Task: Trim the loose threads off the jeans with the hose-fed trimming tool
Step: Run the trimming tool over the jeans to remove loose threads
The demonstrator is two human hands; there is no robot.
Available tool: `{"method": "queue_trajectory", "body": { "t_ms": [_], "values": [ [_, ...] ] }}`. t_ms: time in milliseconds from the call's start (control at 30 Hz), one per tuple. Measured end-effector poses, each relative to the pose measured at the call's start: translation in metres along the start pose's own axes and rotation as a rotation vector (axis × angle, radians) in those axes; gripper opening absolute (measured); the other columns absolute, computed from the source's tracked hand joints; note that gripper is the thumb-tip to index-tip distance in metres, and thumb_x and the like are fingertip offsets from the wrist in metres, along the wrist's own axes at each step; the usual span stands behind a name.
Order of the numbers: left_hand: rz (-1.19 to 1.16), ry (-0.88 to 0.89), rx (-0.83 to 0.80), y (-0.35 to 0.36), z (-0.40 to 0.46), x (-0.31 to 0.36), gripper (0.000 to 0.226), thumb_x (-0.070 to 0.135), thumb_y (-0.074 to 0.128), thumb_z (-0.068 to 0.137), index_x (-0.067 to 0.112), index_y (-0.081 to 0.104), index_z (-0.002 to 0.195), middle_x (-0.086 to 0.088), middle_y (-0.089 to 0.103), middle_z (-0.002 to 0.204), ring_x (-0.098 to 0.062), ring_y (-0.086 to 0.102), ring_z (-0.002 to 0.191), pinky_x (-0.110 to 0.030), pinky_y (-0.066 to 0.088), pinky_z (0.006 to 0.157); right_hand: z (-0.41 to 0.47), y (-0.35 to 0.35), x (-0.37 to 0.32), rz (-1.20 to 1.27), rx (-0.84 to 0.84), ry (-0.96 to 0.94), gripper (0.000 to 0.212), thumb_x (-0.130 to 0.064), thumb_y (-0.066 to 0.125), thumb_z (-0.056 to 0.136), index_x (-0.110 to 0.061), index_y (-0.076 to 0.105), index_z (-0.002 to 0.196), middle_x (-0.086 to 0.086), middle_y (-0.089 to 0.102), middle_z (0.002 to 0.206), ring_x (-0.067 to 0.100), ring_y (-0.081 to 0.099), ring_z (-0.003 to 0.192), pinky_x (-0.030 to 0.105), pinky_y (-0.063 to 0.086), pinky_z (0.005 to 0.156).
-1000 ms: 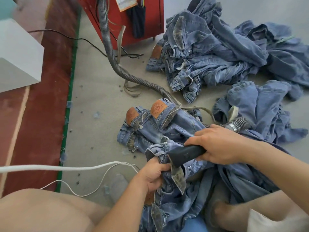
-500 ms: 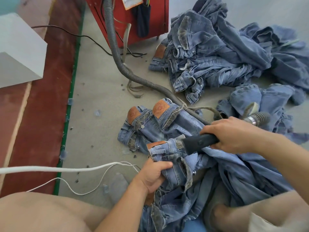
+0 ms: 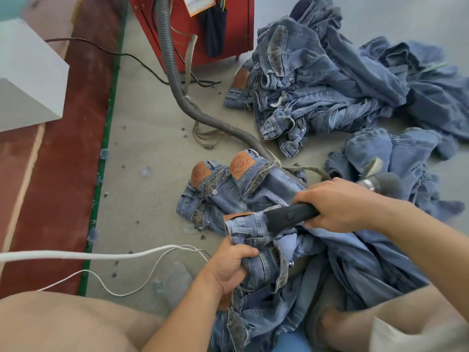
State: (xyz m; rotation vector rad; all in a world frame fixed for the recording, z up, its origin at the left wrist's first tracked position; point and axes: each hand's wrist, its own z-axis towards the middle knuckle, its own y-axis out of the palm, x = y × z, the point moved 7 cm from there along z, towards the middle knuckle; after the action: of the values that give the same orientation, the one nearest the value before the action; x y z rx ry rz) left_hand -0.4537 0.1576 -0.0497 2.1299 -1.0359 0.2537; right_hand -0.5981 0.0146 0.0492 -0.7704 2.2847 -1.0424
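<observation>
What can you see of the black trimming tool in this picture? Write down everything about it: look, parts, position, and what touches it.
The trimming tool is a black, matt, plastic-looking handpiece that widens toward its front end. It lies nearly level, pointing left, with its front end against the waistband of the jeans. The right hand grips its rear. Behind that hand a metal collar joins it to the ribbed grey hose. The left hand holds the jeans just below. Its cutting parts are hidden.

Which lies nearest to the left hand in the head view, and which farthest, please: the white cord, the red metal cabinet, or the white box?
1. White cord, just left of the left hand.
2. White box, far upper left.
3. Red metal cabinet, top centre, roughly as far; too close to call.
</observation>
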Motion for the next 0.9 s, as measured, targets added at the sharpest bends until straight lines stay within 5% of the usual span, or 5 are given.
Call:
{"method": "queue_trajectory", "body": {
  "t_ms": [267,433,667,833,900],
  "values": [
    [-0.111,-0.034,-0.027,-0.001,0.001,0.003,0.053,-0.022,0.051,0.077,-0.010,0.062,0.127,-0.031,0.067,0.123,-0.043,0.069,0.111,-0.053,0.060,0.088,-0.007,-0.026,0.038,0.129,0.097,0.111,0.031,-0.042,0.071,0.088,-0.046,0.059,0.116,-0.016,0.066,0.098,0.018,0.063,0.095,0.044,0.055,0.086],
    [-0.203,-0.089,-0.064,0.007,0.003,0.008,0.046,0.031,0.062,0.099,-0.001,0.067,0.131,-0.028,0.061,0.138,-0.039,0.065,0.121,-0.050,0.057,0.096,-0.003,0.003,-0.002,-0.020,0.045,-0.008,0.033,-0.049,0.065,0.089,-0.045,0.055,0.121,-0.016,0.065,0.103,0.015,0.064,0.103,0.038,0.049,0.091],
    [-0.088,-0.125,-0.050,-0.008,0.007,0.000,0.051,-0.010,0.064,0.076,-0.011,0.062,0.126,-0.031,0.068,0.119,-0.043,0.071,0.104,-0.053,0.060,0.084,-0.005,-0.008,0.022,0.112,0.095,0.060,0.035,-0.042,0.069,0.088,-0.047,0.058,0.121,-0.017,0.067,0.106,0.016,0.063,0.103,0.041,0.051,0.091],
    [-0.126,-0.365,-0.235,0.000,-0.001,-0.015,0.079,0.066,0.050,0.098,0.004,0.052,0.147,-0.028,0.056,0.143,-0.043,0.055,0.133,-0.057,0.044,0.112,-0.009,-0.014,0.055,0.109,0.074,0.145,0.035,-0.038,0.072,0.090,-0.047,0.059,0.121,-0.015,0.065,0.102,0.015,0.059,0.097,0.041,0.051,0.089],
    [0.039,-0.443,-0.093,-0.005,0.002,-0.027,0.066,0.058,0.058,0.098,0.003,0.065,0.133,-0.025,0.067,0.130,-0.039,0.067,0.117,-0.054,0.051,0.106,-0.008,-0.009,0.051,0.107,0.036,0.126,0.035,-0.037,0.071,0.089,-0.049,0.059,0.119,-0.018,0.066,0.103,0.014,0.060,0.099,0.041,0.051,0.090]
  ]
}}
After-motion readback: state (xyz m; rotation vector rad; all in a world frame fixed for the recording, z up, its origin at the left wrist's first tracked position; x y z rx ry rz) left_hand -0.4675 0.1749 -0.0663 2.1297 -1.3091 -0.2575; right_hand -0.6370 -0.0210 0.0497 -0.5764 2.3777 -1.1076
